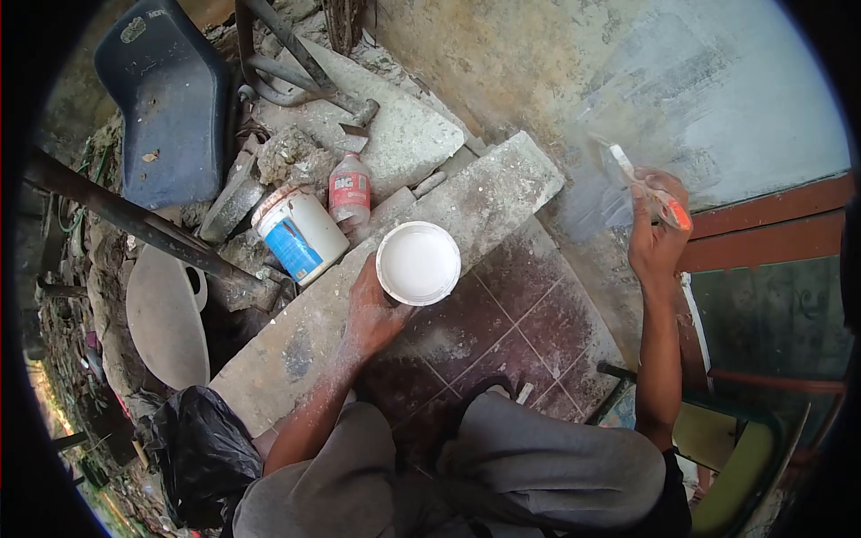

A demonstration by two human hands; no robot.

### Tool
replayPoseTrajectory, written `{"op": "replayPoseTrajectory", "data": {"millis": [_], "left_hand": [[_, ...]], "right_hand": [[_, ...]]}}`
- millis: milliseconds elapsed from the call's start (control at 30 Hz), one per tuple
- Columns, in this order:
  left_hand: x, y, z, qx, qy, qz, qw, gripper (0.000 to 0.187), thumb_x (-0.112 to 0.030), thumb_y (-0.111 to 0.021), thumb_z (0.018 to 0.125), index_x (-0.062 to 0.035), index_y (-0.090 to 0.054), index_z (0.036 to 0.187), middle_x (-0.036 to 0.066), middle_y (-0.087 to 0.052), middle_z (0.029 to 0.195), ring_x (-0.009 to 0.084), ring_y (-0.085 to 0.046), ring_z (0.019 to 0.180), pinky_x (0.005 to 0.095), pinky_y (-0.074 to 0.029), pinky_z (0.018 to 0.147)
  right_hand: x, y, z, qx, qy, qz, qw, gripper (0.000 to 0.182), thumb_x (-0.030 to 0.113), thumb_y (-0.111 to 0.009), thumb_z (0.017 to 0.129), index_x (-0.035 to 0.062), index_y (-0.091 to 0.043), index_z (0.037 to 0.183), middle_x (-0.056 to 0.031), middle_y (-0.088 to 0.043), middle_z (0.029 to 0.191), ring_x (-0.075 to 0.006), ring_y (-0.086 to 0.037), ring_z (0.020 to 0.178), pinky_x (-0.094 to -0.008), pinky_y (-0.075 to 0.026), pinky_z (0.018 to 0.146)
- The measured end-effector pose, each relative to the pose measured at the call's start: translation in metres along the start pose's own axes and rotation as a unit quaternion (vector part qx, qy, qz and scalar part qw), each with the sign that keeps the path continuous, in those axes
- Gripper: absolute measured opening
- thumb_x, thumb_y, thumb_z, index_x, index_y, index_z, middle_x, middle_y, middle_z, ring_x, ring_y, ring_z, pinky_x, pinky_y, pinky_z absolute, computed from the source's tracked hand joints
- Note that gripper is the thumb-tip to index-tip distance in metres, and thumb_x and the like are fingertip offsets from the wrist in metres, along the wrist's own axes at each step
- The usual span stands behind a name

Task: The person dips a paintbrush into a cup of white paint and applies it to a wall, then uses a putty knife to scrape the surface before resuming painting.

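My left hand (372,314) is wrapped round a small round tub of white paint (418,263), held upright over the edge of the concrete ledge. At the right, my raised right hand (657,224) grips a paintbrush (619,163) with an orange end on its handle. The bristle end points up and left, close to the wall (574,81). White brush strokes cover the wall around the brush, and its right part is paler than the stained left part. White specks dot my left hand and forearm.
Along the concrete ledge (305,336) lie a white bucket with a blue label (300,235) and a red-labelled plastic bottle (350,190). A dark plastic seat (170,99), metal tubes and rubble fill the left. Reddish tiles (511,332) are below; a black bag (197,448) sits lower left.
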State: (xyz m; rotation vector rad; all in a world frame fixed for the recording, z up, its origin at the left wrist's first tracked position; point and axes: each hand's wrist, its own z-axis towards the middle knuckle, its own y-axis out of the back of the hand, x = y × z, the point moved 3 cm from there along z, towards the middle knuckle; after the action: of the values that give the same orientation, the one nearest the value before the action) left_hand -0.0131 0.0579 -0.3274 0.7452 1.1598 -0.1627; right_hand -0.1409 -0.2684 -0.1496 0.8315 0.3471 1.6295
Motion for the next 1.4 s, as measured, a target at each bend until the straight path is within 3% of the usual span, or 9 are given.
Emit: {"op": "replayPoseTrajectory", "data": {"millis": [100,233,533,600,800,867,1000,1233,1400], "left_hand": [[0.006,-0.003,0.0,0.003,-0.002,-0.02,1.0,0.069,-0.016,-0.084,0.076,-0.0005,-0.05,0.135,0.022,-0.062,0.123,0.0388,-0.062,0.117,0.045,-0.051,0.097],[0.008,-0.004,-0.003,0.014,0.007,-0.043,0.999,0.075,-0.017,-0.085,0.076,-0.0007,-0.048,0.139,0.022,-0.061,0.129,0.0379,-0.06,0.122,0.0448,-0.05,0.1],[0.013,-0.005,-0.003,0.027,0.041,-0.066,0.997,0.079,-0.017,-0.084,0.076,0.001,-0.045,0.142,0.022,-0.059,0.134,0.0352,-0.057,0.127,0.0437,-0.046,0.106],[0.013,-0.005,-0.003,0.031,0.045,-0.068,0.996,0.079,-0.017,-0.084,0.075,0.0012,-0.045,0.142,0.022,-0.059,0.134,0.0349,-0.057,0.127,0.0435,-0.046,0.106],[0.01,-0.004,-0.002,0.018,0.03,-0.033,0.999,0.078,-0.016,-0.084,0.074,0.0006,-0.046,0.141,0.023,-0.059,0.133,0.0373,-0.058,0.125,0.0447,-0.048,0.104],[0.007,-0.004,-0.002,0.005,-0.003,-0.032,0.999,0.078,-0.016,-0.084,0.074,0.0002,-0.047,0.14,0.023,-0.059,0.132,0.0385,-0.059,0.123,0.0459,-0.048,0.103],[-0.002,-0.002,0.001,-0.022,-0.041,-0.031,0.998,0.076,-0.018,-0.084,0.075,-0.0002,-0.048,0.139,0.023,-0.058,0.132,0.0394,-0.058,0.123,0.0455,-0.049,0.102],[0.003,-0.004,0.0,-0.01,-0.008,-0.049,0.999,0.069,-0.023,-0.082,0.077,-0.0009,-0.051,0.134,0.022,-0.06,0.121,0.0413,-0.06,0.116,0.0468,-0.05,0.096],[-0.003,-0.001,0.002,-0.001,-0.003,-0.05,0.999,0.071,-0.021,-0.083,0.076,-0.0007,-0.05,0.136,0.022,-0.059,0.126,0.0395,-0.059,0.12,0.0454,-0.049,0.099]], "right_hand": [[0.001,-0.009,-0.017,-0.053,-0.056,0.1,0.992,0.016,0.001,-0.065,0.095,0.001,-0.059,0.11,-0.0154,-0.068,0.109,-0.0228,-0.065,0.101,-0.0333,-0.051,0.091],[0.001,-0.005,-0.026,-0.034,-0.061,-0.002,0.998,0.015,0.002,-0.065,0.095,-0.0004,-0.061,0.11,-0.0152,-0.068,0.11,-0.0219,-0.065,0.101,-0.0335,-0.051,0.09],[0.004,0.007,-0.043,-0.088,-0.144,0.094,0.981,0.02,0.005,-0.065,0.097,0.0008,-0.058,0.116,-0.0132,-0.066,0.113,-0.0198,-0.064,0.106,-0.0344,-0.054,0.09],[0.004,0.003,-0.046,-0.17,-0.321,0.323,0.874,0.023,0.006,-0.061,0.1,0.0044,-0.054,0.122,-0.0119,-0.064,0.115,-0.0194,-0.064,0.108,-0.0387,-0.06,0.088],[0.048,-0.033,-0.045,-0.131,-0.399,0.568,0.708,0.017,0.012,-0.054,0.104,0.0083,-0.052,0.12,-0.0092,-0.063,0.113,-0.0219,-0.065,0.109,-0.0428,-0.064,0.085],[0.063,-0.042,-0.043,-0.115,-0.406,0.586,0.692,0.016,0.014,-0.053,0.105,0.0084,-0.051,0.12,-0.0082,-0.062,0.113,-0.0222,-0.065,0.11,-0.044,-0.064,0.085],[0.088,-0.062,-0.041,-0.055,-0.402,0.603,0.686,0.018,0.014,-0.056,0.104,0.009,-0.049,0.119,-0.0086,-0.06,0.115,-0.0216,-0.065,0.109,-0.0447,-0.064,0.084],[0.103,-0.082,-0.051,0.035,-0.383,0.525,0.759,0.022,0.011,-0.06,0.101,0.0057,-0.046,0.118,-0.0096,-0.057,0.111,-0.0188,-0.063,0.105,-0.0438,-0.065,0.078],[0.112,-0.085,-0.05,0.08,-0.319,0.514,0.792,0.029,0.005,-0.072,0.093,0.0023,-0.052,0.114,-0.0101,-0.058,0.11,-0.0171,-0.063,0.101,-0.0331,-0.059,0.085]]}}
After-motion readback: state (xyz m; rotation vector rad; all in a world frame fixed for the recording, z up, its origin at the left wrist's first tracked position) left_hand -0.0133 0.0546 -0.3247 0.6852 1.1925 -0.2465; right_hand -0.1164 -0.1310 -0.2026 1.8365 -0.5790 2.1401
